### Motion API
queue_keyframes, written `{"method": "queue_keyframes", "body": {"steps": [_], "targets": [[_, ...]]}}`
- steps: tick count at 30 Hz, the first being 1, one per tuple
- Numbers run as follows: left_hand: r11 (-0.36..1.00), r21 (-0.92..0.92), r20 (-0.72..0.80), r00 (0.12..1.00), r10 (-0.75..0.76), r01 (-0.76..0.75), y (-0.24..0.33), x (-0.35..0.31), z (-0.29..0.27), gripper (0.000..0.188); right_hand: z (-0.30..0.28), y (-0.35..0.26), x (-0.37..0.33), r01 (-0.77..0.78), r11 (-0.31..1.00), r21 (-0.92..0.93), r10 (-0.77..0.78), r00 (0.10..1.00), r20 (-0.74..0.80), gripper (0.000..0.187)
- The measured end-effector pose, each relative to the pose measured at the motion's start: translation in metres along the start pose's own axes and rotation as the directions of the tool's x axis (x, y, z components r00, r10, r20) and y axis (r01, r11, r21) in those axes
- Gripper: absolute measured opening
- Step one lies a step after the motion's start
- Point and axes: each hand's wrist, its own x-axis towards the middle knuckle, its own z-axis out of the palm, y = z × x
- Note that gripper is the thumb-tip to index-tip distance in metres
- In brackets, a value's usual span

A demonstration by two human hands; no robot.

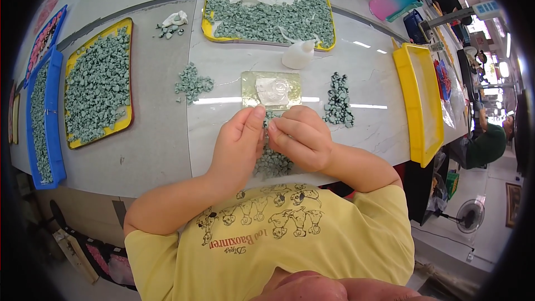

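My left hand (238, 140) and my right hand (304, 140) meet at the table's near side, thumbs and fingers pinched together. Whatever sits between the fingertips is too small and covered to make out. Just below them lies a pile of small grey-green pieces (273, 164), partly hidden by the hands. Beyond the fingertips a shiny, pale greenish square pad (248, 85) lies flat, with a crumpled white sheet (266, 96) and a clear round blob on it. A white squeeze bottle (298, 56) stands behind the pad.
Small green heaps lie left (193, 83) and right (338, 103) of the pad. Yellow trays of such pieces stand at the back (333, 28) and left (131, 67), beside a blue tray (54, 106). A yellow bin (404, 100) stands right. Further right, another person (485, 145) appears.
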Motion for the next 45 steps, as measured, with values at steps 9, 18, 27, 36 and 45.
{"method": "queue_keyframes", "body": {"steps": [9,18,27,36,45], "targets": [[0.946,0.323,0.025,1.000,0.016,-0.024,0.004,0.004,-0.004,0.032,-0.053,0.031,0.008,-0.542,0.825,0.159,0.444,0.797,0.410,0.018],[0.997,0.060,0.046,0.998,-0.047,0.044,0.006,0.010,0.008,0.023,-0.096,0.040,-0.020,-0.634,0.716,-0.292,0.604,0.353,0.714,0.015],[0.999,-0.052,0.057,0.998,-0.009,0.012,0.004,0.014,0.010,0.013,-0.084,0.033,-0.013,-0.666,0.730,-0.156,0.568,0.462,0.681,0.015],[0.981,0.140,0.117,0.982,-0.151,0.135,0.002,0.007,0.014,0.019,-0.041,0.013,-0.006,-0.515,0.829,0.217,0.460,0.849,0.259,0.020],[0.984,0.151,0.026,0.994,-0.103,0.098,0.004,0.010,0.006,0.016,-0.036,0.013,-0.005,-0.272,0.956,0.107,0.241,0.941,0.239,0.028]]}}
